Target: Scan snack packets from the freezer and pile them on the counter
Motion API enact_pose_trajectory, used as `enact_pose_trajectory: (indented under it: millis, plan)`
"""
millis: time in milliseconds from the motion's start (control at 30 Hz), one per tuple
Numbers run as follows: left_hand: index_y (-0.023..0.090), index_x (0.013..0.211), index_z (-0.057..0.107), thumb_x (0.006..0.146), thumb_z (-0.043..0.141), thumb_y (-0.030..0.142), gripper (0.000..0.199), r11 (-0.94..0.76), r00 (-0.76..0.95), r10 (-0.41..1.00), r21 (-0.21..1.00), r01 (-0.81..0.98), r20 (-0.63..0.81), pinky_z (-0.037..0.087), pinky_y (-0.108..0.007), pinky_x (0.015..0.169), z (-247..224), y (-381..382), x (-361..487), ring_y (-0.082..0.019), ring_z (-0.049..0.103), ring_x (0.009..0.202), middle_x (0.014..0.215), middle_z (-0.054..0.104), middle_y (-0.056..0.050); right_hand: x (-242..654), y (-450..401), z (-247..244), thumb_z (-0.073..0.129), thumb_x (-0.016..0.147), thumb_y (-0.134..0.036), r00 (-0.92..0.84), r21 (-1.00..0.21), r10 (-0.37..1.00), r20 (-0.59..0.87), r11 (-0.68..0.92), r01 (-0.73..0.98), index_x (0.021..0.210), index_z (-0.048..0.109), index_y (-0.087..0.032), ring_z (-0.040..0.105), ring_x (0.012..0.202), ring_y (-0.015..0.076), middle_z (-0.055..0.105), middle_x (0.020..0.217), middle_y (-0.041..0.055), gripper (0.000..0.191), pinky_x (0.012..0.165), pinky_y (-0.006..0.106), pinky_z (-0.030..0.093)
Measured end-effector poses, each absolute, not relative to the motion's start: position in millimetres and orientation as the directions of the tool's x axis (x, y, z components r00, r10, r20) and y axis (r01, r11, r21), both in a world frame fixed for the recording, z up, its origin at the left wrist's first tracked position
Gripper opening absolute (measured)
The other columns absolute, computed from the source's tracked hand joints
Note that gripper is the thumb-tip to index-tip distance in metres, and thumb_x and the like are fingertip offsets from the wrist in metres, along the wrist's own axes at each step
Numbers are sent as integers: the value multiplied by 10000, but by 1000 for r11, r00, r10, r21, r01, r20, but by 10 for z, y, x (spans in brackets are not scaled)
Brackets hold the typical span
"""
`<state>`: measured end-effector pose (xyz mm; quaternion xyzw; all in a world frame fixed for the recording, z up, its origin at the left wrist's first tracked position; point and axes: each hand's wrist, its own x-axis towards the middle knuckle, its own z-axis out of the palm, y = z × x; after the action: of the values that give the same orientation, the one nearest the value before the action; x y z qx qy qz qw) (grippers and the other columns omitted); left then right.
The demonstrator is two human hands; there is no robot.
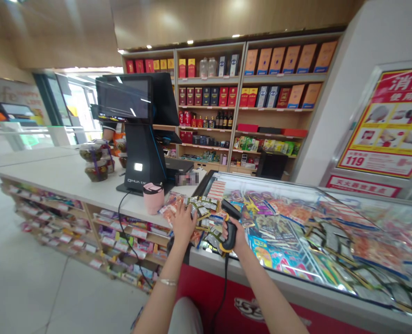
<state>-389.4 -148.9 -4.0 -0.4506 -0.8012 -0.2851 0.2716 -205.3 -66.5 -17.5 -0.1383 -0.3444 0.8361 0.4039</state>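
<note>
A black scanner (231,235) is slanting over the freezer's (206,260) near edge, a reddish packet (171,204) lying by the desk's (53,163) right end.

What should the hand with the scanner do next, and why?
Probably turn the scanner a little toward the reddish packet by the left hand: that hand's fingers are spread over it, while the right hand already grips the scanner close by.
</note>
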Motion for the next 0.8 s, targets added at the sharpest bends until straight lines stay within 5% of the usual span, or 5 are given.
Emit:
enact_pose_trajectory:
  millis: [567,800]
  plan:
    - [208,1177,640,905,429,390,389,398,-433,601,218,891,672,184,-640,1111,-9,-1453,-3907,-322,456,1300,1284,609,-142,-2043,-661,-125,708,666,-414,-638,-690,768,62,-429,-583,664,531,-198,394,361,84,489,494,-44,279,324,199,316]
    - [186,1193,625,908,425,377,397,407,-462,636,241,881,618,203,-637,1107,149,-1430,-3869,-328,475,1274,1326,575,-155,-1660,-573,-9,703,668,-395,-529,-706,837,140,-290,-646,714,549,-201,397,373,78,504,538,-44,251,333,193,346]
